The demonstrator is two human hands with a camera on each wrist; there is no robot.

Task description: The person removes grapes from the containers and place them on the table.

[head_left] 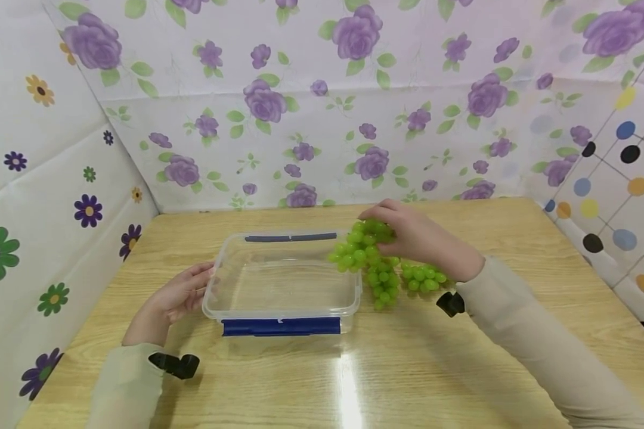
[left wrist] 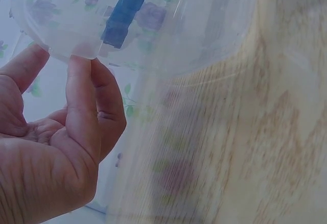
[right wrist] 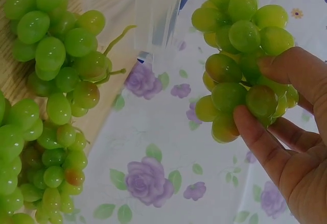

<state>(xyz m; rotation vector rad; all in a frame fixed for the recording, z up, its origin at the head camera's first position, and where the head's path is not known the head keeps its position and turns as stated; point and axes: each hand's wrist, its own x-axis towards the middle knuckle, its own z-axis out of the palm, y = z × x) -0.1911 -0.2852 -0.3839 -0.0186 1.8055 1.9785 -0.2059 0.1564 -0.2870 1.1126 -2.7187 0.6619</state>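
Observation:
My right hand (head_left: 410, 232) grips a bunch of green grapes (head_left: 356, 249) between thumb and fingers, held up at the container's right end. The right wrist view shows the same bunch (right wrist: 240, 55) up close, the fingertips pressed into its side. A clear plastic container (head_left: 279, 292) with blue clip strips stands lidless on the table, with only bare floor visible inside. At its left end my left hand (head_left: 185, 292) holds the rim; in the left wrist view its thumb and curled fingers (left wrist: 80, 96) meet the rim's edge.
Two more grape bunches lie on the wooden table (head_left: 279, 387) right of the container: one close to its wall (head_left: 382, 285), another bunch (head_left: 423, 277) further right. Floral-patterned cloth (head_left: 311, 113) stands along the table's back, with patterned sheets at both sides.

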